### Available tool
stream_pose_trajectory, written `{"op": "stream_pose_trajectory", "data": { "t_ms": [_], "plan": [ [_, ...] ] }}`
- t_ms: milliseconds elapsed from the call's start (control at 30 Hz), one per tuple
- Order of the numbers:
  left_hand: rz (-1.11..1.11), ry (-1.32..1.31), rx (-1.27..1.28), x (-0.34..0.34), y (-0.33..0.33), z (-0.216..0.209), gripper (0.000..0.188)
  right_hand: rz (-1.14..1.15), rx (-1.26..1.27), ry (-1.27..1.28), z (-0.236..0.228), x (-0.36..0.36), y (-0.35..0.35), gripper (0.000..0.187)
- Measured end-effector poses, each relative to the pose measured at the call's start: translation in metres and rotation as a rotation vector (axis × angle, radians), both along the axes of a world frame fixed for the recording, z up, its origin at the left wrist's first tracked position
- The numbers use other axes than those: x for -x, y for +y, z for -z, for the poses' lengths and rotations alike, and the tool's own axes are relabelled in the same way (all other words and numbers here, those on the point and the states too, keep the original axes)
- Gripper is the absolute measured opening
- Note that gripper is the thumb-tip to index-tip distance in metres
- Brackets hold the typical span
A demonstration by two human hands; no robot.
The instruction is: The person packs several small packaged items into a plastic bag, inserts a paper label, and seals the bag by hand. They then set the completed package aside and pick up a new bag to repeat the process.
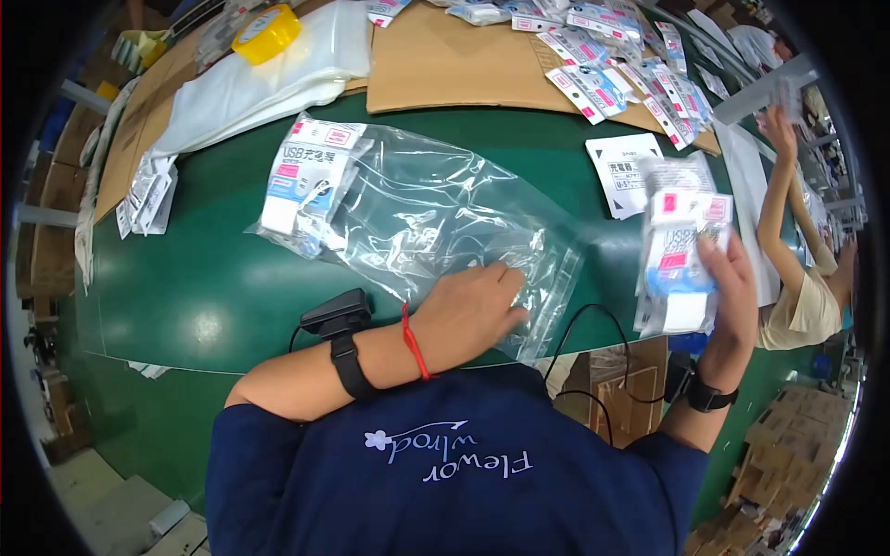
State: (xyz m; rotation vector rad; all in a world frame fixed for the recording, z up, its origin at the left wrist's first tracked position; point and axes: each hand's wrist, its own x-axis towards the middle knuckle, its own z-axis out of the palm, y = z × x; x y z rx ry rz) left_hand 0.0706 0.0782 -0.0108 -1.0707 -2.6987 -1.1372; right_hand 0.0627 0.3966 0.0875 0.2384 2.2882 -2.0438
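A large clear plastic zip bag (426,218) lies on the green table (204,278); several small white, pink and blue product packets (301,181) sit inside its far left end. My left hand (473,310) rests on the bag's near open edge, fingers curled onto the plastic. My right hand (728,287) is raised at the right and grips a stack of the same packets (681,246), held upright above the table edge. Both wrists wear black bands, and the left also has a red string.
Flat cardboard sheets (445,65) at the back carry many loose packets (612,65). A yellow tape roll (266,32) lies on white bags (269,83) at back left. A white card (623,171) lies near the right. Another person (797,278) works at far right.
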Motion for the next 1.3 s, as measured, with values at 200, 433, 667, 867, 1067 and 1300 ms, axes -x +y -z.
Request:
{"op": "stream_pose_trajectory", "data": {
  "t_ms": [200,433,667,867,1067,1300],
  "plan": [
    [-0.096,0.041,0.061,-0.003,0.005,-0.003,0.017,-0.411,-0.049,-0.229,0.012,-0.018,-0.016,0.048],
    [-0.144,0.134,-0.095,-0.001,-0.002,-0.012,0.013,-0.701,-0.102,-0.326,0.041,0.001,-0.035,0.049],
    [-0.094,0.278,-0.140,-0.002,-0.005,-0.034,0.015,-0.807,-0.147,-0.261,0.049,0.026,-0.080,0.044],
    [-0.071,0.280,-0.140,-0.010,-0.011,-0.040,0.013,-0.689,0.103,-0.288,0.070,0.038,-0.111,0.037],
    [0.109,-1.259,-0.341,-0.038,-0.030,-0.031,0.026,-0.561,0.158,-0.310,0.075,0.043,-0.123,0.042],
    [0.004,-1.801,-0.683,-0.049,-0.007,-0.006,0.042,-0.667,0.163,-0.386,0.067,0.054,-0.156,0.040]
  ]
}}
